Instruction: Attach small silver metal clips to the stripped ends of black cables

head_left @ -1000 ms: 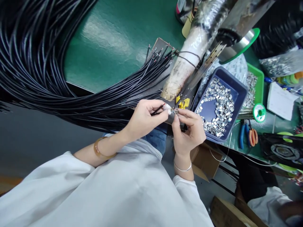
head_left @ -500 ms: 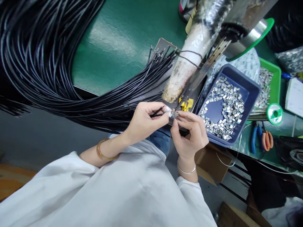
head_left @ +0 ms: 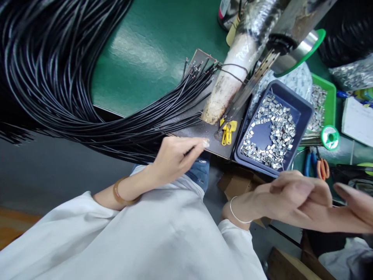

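Note:
My left hand (head_left: pixel 181 156) is held in front of my body, just off the front edge of the dark board (head_left: pixel 215 144). Its thumb and fingers come together in a pinch at a whitish fingertip covering; anything between them is hidden. My right hand (head_left: pixel 281 196), with a thin bangle at the wrist, reaches right below the blue tray (head_left: pixel 304 111) of small metal pieces (head_left: pixel 281 128). Its fingers are curled and overlap another person's hand (head_left: pixel 354 208), which comes in from the right edge. What lies between these two hands cannot be made out.
Black cables (head_left: pixel 128 130) sweep from the left onto the board. A white-wrapped post (head_left: pixel 224 81) slants above yellow clips (head_left: pixel 229 132). Right of the tray are a green tray (head_left: pixel 329 97), a spool (head_left: pixel 330 137) and pliers (head_left: pixel 323 168). A cardboard box (head_left: pixel 240 182) sits below.
My right hand has left the small metal piece at my left fingertips and swung right to another person's hand, which has come into view. The dark wire ends no longer show in my left hand.

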{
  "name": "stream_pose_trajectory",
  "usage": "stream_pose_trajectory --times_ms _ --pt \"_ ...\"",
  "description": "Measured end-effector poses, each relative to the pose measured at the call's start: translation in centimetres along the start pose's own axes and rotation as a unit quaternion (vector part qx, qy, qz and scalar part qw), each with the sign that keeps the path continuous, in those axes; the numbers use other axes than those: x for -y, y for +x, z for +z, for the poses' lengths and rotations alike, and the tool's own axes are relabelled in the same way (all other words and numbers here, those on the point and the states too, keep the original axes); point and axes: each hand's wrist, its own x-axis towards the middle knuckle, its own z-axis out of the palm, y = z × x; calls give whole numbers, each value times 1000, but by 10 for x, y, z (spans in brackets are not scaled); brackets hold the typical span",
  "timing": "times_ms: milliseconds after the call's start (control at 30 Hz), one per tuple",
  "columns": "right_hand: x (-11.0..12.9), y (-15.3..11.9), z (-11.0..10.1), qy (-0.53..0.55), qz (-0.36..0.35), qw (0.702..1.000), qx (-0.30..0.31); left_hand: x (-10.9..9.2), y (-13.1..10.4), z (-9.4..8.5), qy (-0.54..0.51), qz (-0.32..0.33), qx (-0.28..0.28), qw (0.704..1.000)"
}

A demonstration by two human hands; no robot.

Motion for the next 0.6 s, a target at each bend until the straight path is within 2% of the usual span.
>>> stream_pose_trajectory --times_ms 67,133,167,300,367,467,533,600 --pt "-4 4 -4 -38 28 999 -5 2 2 -7 -74 -21 -108 991" --pt "-12 9 -8 -78 53 995 -11 0 9 -15 -207 -69 -152 964" --pt "-18 13 -11 -100 64 993 -16 -2 14 -20 -281 -94 -149 944" --pt "-42 36 -25 -185 90 978 -35 -17 31 -29 -453 -220 -88 859" --pt "-50 48 -28 -193 81 978 -1 -20 32 -26 -497 -244 -59 830" --pt "-53 60 -25 -239 79 967 39 -16 26 -15 -505 -245 -5 828" --pt "-54 64 -20 -283 76 955 38 -8 20 -8 -485 -238 36 841" --pt "-56 65 -16 -295 65 953 21 -2 15 -3 -472 -232 53 849"
